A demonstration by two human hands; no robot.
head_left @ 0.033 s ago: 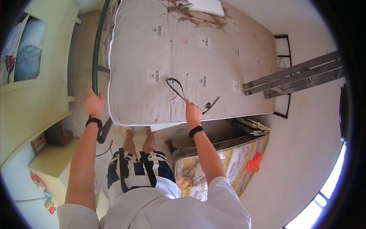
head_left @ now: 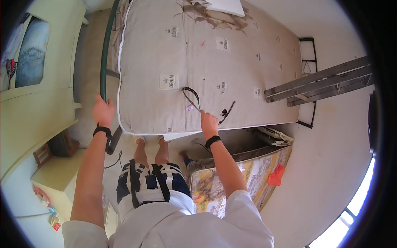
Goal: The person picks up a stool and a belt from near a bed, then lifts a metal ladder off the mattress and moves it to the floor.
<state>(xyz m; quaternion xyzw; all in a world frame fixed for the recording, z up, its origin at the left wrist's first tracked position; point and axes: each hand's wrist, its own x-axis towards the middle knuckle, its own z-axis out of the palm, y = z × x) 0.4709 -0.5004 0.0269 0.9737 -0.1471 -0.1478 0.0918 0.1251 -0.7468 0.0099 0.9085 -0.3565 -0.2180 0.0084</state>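
Observation:
A bare beige mattress (head_left: 136,95) with printed square labels lies in front of me. My left hand (head_left: 103,112) is closed around the lower end of a dark green metal rail (head_left: 108,45), which runs along the mattress's left side. Over the mattress's near edge, my right hand (head_left: 210,125) grips a thin black belt (head_left: 194,95). One part of the belt makes a loop above the fist; its other end, with what looks like a buckle, sticks out to the right. A small red and blue wrapper (head_left: 190,108) lies beside the loop.
A metal ladder (head_left: 318,80) reaches over the mattress from the right. Below right, a patterned mattress (head_left: 235,173) stands on edge with a red cloth (head_left: 276,175) on it. A pale cabinet (head_left: 45,103) stands left. A white board (head_left: 225,6) lies across the stained far end.
The belt has swung slightly: its loop droops more and its buckle end has shifted a little left. A dark strand now shows below the mattress edge by my right wrist. My left hand keeps its grip.

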